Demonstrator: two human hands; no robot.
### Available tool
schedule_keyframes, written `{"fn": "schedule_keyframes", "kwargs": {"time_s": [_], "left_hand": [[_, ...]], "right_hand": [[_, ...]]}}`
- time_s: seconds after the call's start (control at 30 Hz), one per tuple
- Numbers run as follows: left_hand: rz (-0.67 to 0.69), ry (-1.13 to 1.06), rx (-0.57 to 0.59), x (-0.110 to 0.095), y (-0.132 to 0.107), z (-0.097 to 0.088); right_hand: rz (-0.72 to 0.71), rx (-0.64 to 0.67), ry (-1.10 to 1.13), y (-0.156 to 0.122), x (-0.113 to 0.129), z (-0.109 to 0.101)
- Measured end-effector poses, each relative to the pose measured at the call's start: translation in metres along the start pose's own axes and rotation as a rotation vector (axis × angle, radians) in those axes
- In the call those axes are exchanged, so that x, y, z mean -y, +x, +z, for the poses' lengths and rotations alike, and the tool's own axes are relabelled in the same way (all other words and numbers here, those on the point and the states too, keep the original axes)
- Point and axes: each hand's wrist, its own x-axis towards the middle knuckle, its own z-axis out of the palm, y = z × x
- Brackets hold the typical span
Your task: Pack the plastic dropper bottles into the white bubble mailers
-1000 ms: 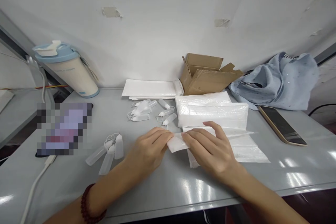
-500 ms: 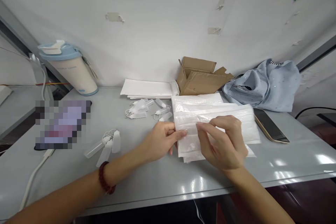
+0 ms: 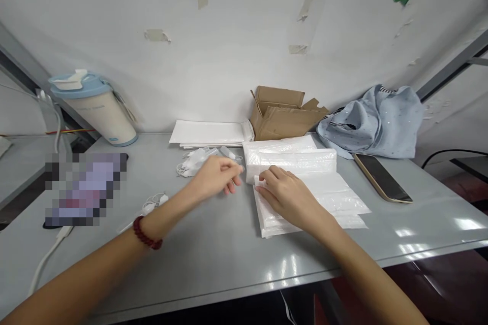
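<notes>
My right hand (image 3: 285, 194) lies flat on a stack of white plastic bags (image 3: 328, 195) on the grey table (image 3: 213, 254), its fingertips at the stack's left edge. A second pile of bags (image 3: 293, 155) sits just behind it. To the left, my left hand (image 3: 215, 175) hovers with its fingers loosely spread and nothing in them, a red bead bracelet on its wrist. It is right beside a cluster of small white dropper bottles (image 3: 194, 162).
More small bottles (image 3: 152, 204) lie under my left forearm. At the back are flat white sheets (image 3: 209, 134), an open cardboard box (image 3: 282, 114) and a blue cloth (image 3: 375, 122). A phone (image 3: 381, 179) lies right, a blue-lidded cup (image 3: 95, 106), blurred screen (image 3: 84, 188) and white cable (image 3: 46, 259) left.
The bag that both hands held up has been laid down on the stack. My left hand has let go and moved left toward the bottles, and my right hand now rests on the bags.
</notes>
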Motion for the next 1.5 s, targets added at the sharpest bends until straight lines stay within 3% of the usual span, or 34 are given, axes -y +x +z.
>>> {"fn": "schedule_keyframes", "kwargs": {"time_s": [0.13, 0.23, 0.47, 0.6, 0.77, 0.87, 1.0, 1.13, 1.27, 1.37, 1.5], "left_hand": [[0.16, 0.271, -0.198, -0.007, 0.008, -0.03], [0.249, 0.503, -0.316, 0.0, 0.03, -0.049], [0.263, 0.808, -0.273, 0.018, 0.083, -0.087], [0.252, 0.907, -0.259, 0.017, 0.087, -0.089], [0.254, 0.993, -0.272, 0.02, 0.086, -0.075], [0.253, 1.009, -0.337, 0.021, 0.085, -0.069], [0.295, 0.955, -0.551, 0.016, 0.073, -0.073], [0.378, 0.855, -0.77, 0.011, 0.044, -0.076], [0.586, 0.406, -0.898, 0.013, 0.011, -0.064], [0.721, 0.046, -0.813, 0.014, -0.007, -0.054], [0.616, -0.167, -0.535, 0.017, -0.021, -0.048]], "right_hand": [[-0.025, -0.008, 0.048, 0.001, 0.007, 0.0], [-0.043, -0.006, 0.069, 0.002, 0.009, 0.003], [-0.052, -0.029, 0.089, 0.003, 0.008, 0.009], [-0.062, -0.058, 0.104, 0.003, 0.008, 0.01], [-0.083, -0.105, 0.142, 0.002, 0.008, 0.012], [-0.095, -0.144, 0.172, 0.002, 0.006, 0.013], [-0.086, -0.25, 0.22, 0.003, 0.0, 0.011], [-0.053, -0.411, 0.262, 0.004, -0.006, 0.009], [-0.018, -0.527, 0.27, 0.005, -0.007, 0.009], [0.009, -0.552, 0.238, 0.006, -0.007, 0.01], [-0.067, -0.565, 0.139, 0.008, -0.006, 0.012]]}}
